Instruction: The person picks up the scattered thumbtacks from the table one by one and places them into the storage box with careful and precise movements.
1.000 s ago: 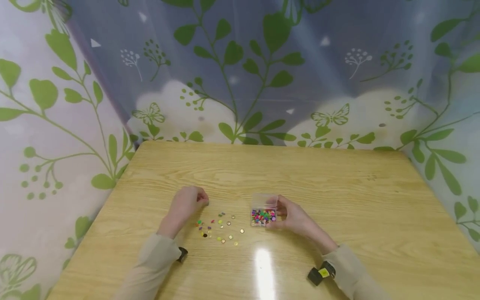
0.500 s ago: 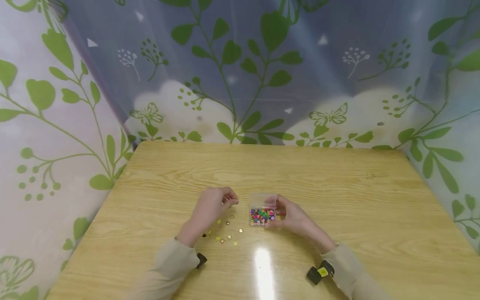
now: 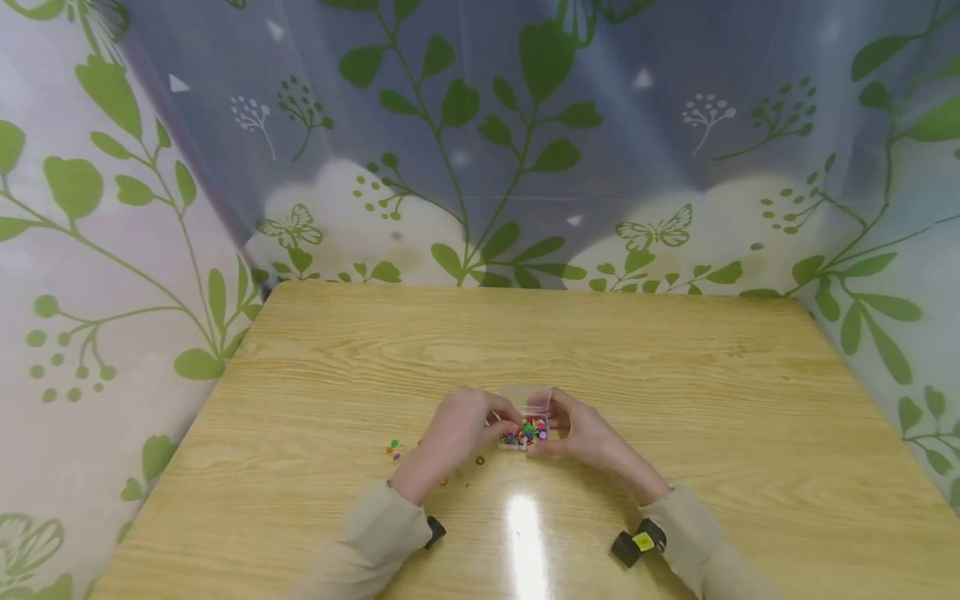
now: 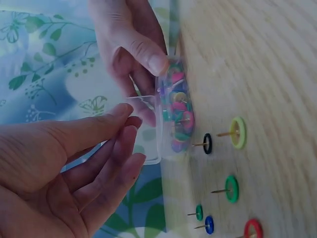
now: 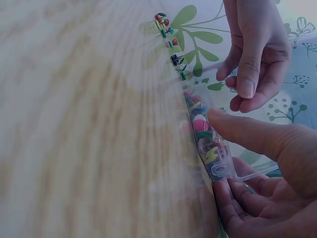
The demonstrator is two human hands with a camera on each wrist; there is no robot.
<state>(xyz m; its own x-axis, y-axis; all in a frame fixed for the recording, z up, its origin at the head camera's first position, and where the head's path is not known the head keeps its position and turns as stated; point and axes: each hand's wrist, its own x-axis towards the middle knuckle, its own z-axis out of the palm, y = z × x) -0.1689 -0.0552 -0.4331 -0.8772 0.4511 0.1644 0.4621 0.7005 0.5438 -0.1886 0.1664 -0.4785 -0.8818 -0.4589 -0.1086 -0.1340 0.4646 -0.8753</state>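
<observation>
My right hand (image 3: 588,433) grips a small clear plastic box (image 5: 228,163) with its lid (image 3: 525,396) raised, thumb on one side and fingers on the other. Colourful thumbtacks (image 4: 179,106) fill the box. Over its left part hovers my left hand (image 3: 468,425), thumb and index fingertips drawn together. No tack shows between those fingertips in either wrist view; one could be hidden. Loose thumbtacks lie on the table, among them a yellow tack (image 4: 238,133), a black tack (image 4: 207,144) and a green tack (image 4: 231,189). My left forearm hides some in the head view.
The wooden table (image 3: 675,358) extends on both sides of the box. A leaf-patterned curtain (image 3: 420,150) stands behind it. A black wrist camera (image 3: 626,548) sits close to the tabletop at my right cuff.
My left hand has travelled right from beyond the loose tacks to the box, with a small dark thing seen at its fingertips half a second ago. My right hand keeps holding the box in place.
</observation>
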